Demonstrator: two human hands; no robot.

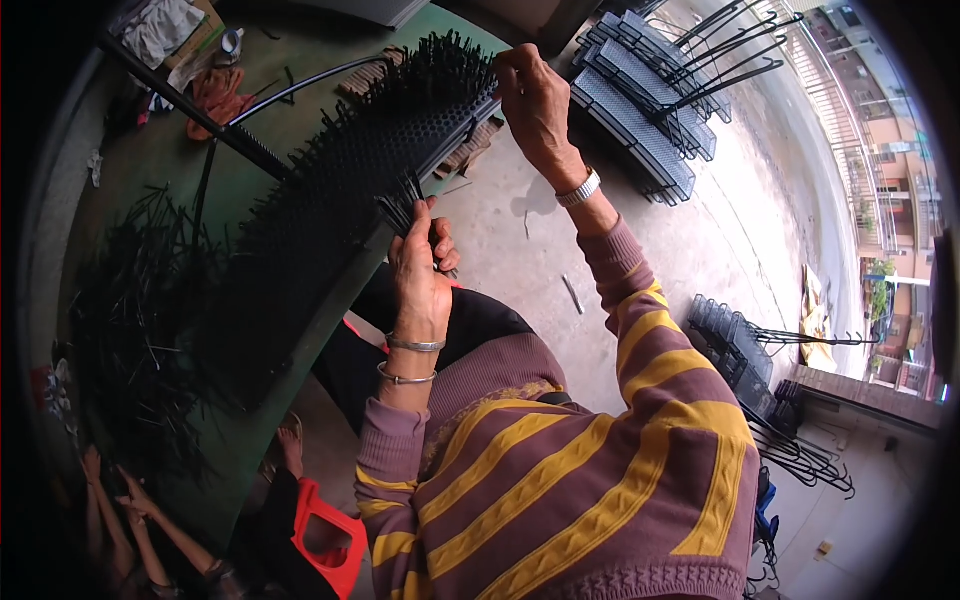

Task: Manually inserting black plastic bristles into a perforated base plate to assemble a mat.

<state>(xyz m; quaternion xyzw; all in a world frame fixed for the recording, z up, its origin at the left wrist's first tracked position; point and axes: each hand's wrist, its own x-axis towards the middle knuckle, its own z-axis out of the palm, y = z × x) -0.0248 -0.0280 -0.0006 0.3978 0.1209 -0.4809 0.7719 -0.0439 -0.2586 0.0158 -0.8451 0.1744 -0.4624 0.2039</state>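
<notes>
My left hand (422,258) is closed around a bundle of thin black strips (402,207), whose ends stick out past the fingers. Just beyond it lies a long black perforated panel (405,140), tilted across the green table. Rows of short black strips (420,70) stand up from the panel's far part. At the panel's far right corner, my right hand (535,95) is closed in a pinch. What its fingertips hold, if anything, is hidden.
A heap of loose black strips (145,300) covers the left of the green table (255,490). Another person's hands (135,495) show at lower left, near a red plastic stool (335,540). Black mesh racks with hooks (640,100) stand stacked on the floor at right.
</notes>
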